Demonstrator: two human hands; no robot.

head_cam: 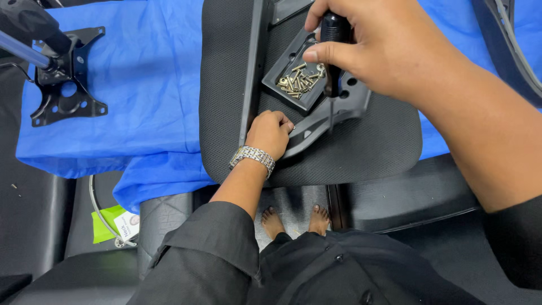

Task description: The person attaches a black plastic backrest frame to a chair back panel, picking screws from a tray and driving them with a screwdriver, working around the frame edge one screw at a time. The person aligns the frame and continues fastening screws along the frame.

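Right hand [384, 53] clenched around black screwdriver [334, 45], tip down over black armrest bracket [330, 116] on upturned seat cushion [361, 147], left hand [271, 133] pinching small screw [291, 127] at bracket's edge, near tray of screws [299, 82].

The screwdriver [334, 51] tip is blurred, and the black frame [516, 42] is cut off at the right edge.
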